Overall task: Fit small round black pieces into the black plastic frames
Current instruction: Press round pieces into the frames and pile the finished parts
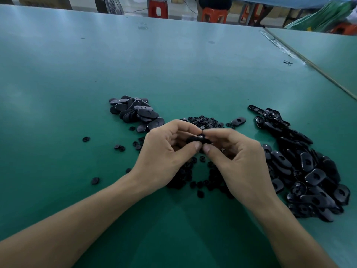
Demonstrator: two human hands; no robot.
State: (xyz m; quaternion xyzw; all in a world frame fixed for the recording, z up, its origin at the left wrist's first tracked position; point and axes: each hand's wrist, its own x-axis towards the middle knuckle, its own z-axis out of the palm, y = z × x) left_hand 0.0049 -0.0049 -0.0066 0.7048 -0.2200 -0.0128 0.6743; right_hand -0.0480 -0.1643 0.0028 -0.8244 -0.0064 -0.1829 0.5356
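Observation:
My left hand [166,151] and my right hand [237,157] meet above the table, both pinching one black plastic frame [195,140] between thumbs and fingers. A small round piece [200,135] with a shiny centre sits on top of that frame, under my right fingertips. Loose small round black pieces [202,120] lie scattered just beyond and beneath my hands. A big heap of black frames [309,175] lies to the right. A smaller pile of frames [135,113] lies at the left, beyond my left hand.
The green table [173,64] stretches far ahead. One single frame [238,120] lies apart behind my right hand. Stray round pieces [119,147] dot the left side. A seam joins a second table [318,45] at right. Red stools [213,14] and a seated person stand beyond the far edge.

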